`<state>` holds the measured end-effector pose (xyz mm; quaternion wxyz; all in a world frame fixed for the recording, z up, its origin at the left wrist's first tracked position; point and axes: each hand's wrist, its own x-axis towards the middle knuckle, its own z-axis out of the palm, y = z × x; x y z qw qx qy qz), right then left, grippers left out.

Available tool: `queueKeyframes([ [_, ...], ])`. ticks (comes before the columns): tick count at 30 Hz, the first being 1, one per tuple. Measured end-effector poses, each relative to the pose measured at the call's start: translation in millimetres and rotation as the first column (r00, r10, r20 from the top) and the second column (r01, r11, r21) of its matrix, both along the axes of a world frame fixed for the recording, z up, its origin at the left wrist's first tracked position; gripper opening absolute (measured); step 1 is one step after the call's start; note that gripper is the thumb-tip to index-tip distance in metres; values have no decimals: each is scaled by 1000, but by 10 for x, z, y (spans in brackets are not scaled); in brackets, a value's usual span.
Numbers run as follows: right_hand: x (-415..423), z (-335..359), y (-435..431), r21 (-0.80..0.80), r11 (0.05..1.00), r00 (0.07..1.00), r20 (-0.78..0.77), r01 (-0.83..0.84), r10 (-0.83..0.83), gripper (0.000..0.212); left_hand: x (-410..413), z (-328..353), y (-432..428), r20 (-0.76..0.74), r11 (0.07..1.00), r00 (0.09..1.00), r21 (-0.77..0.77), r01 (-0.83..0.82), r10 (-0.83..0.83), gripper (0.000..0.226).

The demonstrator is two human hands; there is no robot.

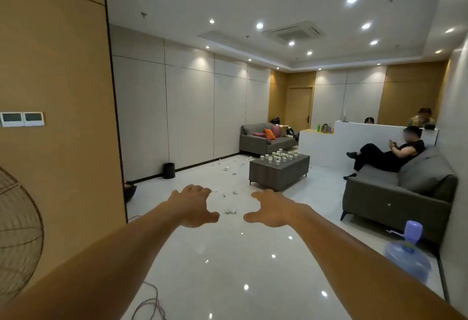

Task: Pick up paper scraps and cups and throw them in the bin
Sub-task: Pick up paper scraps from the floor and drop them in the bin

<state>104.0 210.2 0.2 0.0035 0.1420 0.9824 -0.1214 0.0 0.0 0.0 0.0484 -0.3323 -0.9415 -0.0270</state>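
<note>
My left hand [193, 204] and my right hand [272, 209] are stretched out ahead of me, palms down, fingers relaxed and holding nothing. White paper scraps [230, 211] lie scattered on the glossy floor beyond my hands, with more scraps [226, 167] trailing toward the far wall. Several small white cups [278, 157] stand on a grey coffee table [277, 174]. A black bin [169, 170] stands against the left wall, far from both hands.
A person sits on a grey sofa [395, 200] at the right. A blue water jug [407, 256] stands near its end. A fan [17, 233] is at the left, cables [149, 302] lie on the floor, and another sofa [266, 140] is at the back.
</note>
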Motion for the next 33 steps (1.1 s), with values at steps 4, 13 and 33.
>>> queueKeyframes([
  [4,-283,-65,220,-9,1000,1000,14,7,-7,90,-294,-42,180,-7,1000,1000,3,-18,18,87],
  [13,-1762,-197,791,3,1000,1000,8,15,-15,86,-1698,-237,774,21,1000,1000,-4,20,-19,85],
  [33,-4936,-169,2931,19,1000,997,-71,-24,25,83,-4871,-132,2923,61,999,997,6,49,-49,84],
])
